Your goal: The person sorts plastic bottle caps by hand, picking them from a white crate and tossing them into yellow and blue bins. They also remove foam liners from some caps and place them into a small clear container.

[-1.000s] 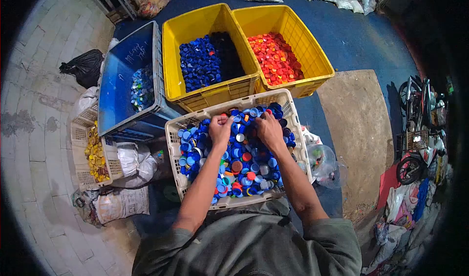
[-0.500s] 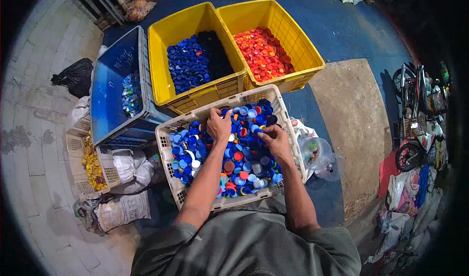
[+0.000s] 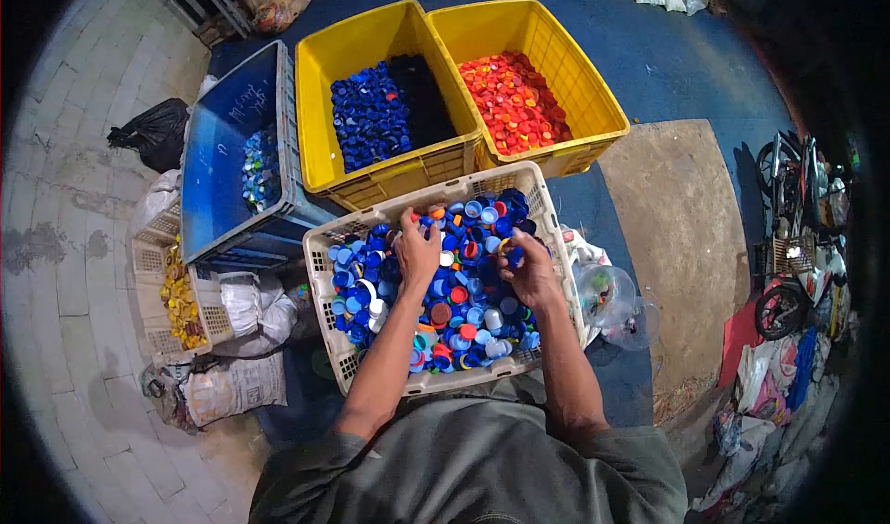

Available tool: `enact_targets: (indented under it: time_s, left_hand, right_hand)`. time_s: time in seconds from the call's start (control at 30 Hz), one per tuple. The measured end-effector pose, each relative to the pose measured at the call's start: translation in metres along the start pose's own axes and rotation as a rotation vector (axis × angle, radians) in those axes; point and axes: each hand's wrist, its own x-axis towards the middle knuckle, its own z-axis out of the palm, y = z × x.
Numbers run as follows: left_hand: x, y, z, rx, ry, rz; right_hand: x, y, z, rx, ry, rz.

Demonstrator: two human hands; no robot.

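A white plastic crate (image 3: 320,269) full of mixed bottle caps (image 3: 464,315) stands right in front of me. Most caps are blue, with some red, white and orange among them. My left hand (image 3: 419,253) is over the caps at the crate's far side, thumb and fingers apart, close to a small red cap (image 3: 416,219). At the right side of the crate, my right hand (image 3: 533,275) is closed on a dark blue bottle cap (image 3: 514,257), held just above the pile. Part of its grip is hidden.
Beyond the crate stand a yellow bin (image 3: 315,107) with blue caps and another yellow bin (image 3: 593,97) with red caps. A blue bin (image 3: 209,176) and a crate of yellow caps (image 3: 153,278) are on the left. Clear plastic (image 3: 607,297) lies right; a motorbike (image 3: 783,236) stands farther off.
My right hand has lifted slightly and turned, with the blue cap in its fingers. My left thumb and fingers have spread over the pile. The whole view has shifted slightly.
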Motion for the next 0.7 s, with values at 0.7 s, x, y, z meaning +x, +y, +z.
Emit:
enact_targets:
  time_s: [0.7]
  left_hand:
    - [-0.048,-0.05,-0.09,-0.902,-0.191,-0.696]
  right_hand:
    - [0.052,0.013,0.033,-1.962,0.046,-0.676]
